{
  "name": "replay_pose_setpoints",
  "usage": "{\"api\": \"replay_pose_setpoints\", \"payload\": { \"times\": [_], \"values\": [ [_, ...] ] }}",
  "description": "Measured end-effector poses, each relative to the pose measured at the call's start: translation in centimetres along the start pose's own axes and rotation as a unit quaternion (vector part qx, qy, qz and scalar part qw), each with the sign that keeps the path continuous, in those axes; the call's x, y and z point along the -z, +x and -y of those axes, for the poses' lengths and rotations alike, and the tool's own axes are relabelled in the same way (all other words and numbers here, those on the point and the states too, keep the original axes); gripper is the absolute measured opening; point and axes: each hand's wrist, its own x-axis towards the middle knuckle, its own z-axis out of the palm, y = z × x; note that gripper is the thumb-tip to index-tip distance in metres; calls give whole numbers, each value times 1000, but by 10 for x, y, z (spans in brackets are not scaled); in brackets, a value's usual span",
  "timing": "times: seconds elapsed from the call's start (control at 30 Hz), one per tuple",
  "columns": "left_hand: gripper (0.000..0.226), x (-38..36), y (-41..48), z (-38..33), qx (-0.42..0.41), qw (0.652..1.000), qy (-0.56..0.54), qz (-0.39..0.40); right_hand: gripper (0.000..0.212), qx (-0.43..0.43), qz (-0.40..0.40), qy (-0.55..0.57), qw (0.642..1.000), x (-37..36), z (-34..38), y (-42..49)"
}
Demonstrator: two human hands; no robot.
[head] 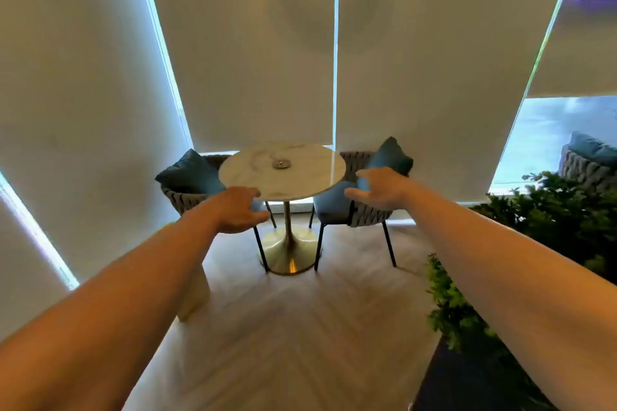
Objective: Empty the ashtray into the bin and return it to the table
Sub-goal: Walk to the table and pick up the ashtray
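Observation:
A small grey ashtray (pixel 281 164) sits near the middle of a round marble table (pixel 253 173) on a gold pedestal. Both my arms are stretched forward at a distance from the table. My left hand (pixel 238 208) hovers in front of the table's near left edge, fingers spread and empty. My right hand (pixel 379 188) hangs to the right of the tabletop, fingers apart, holding nothing. No bin is in view.
Two woven chairs with blue cushions flank the table, one left (pixel 190 177) and one right (pixel 360 207). Drawn roller blinds (pixel 250 60) cover the windows behind. Green plants (pixel 551 210) stand at the right. A pale block (pixel 195 290) stands on the wooden floor at left.

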Motion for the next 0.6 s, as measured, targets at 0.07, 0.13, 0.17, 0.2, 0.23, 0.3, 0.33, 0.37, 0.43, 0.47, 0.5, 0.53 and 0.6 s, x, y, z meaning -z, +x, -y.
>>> {"api": "replay_pose_setpoints", "payload": {
  "times": [0.07,0.13,0.17,0.2,0.23,0.3,0.33,0.37,0.43,0.47,0.5,0.53,0.6],
  "values": [
    [54,-11,-4,10,1,1000,19,6,75,-4,7,7,1000,-18,8,3],
    [57,-24,-8,25,13,999,33,30,77,-13,29,2,999,-39,15,4],
    [62,-29,-8,33,17,999,35,38,78,-14,40,-3,999,-51,18,7],
    [66,-35,-8,41,21,998,37,47,77,-14,49,-7,999,-61,21,9],
    [69,-39,-6,51,25,998,34,50,74,-10,52,-2,999,-71,23,12],
    [73,-46,-3,64,28,997,36,54,72,-7,55,4,998,-86,27,19],
    [73,-52,0,71,28,997,38,59,75,-8,64,3,998,-94,29,24],
    [73,-58,3,77,28,997,37,63,79,-7,75,0,997,-102,29,30],
    [73,-72,11,89,32,996,31,74,82,-6,91,-9,996,-119,29,43],
    [72,-78,16,94,36,996,30,79,82,-7,96,-12,995,-126,29,51],
    [72,-83,23,98,38,995,28,84,82,-8,98,-9,995,-133,28,59],
    [71,-89,31,103,41,995,24,88,81,-9,101,-2,995,-138,27,67],
    [72,-97,50,112,44,994,16,95,80,-8,109,6,994,-148,23,90]
  ]
}}
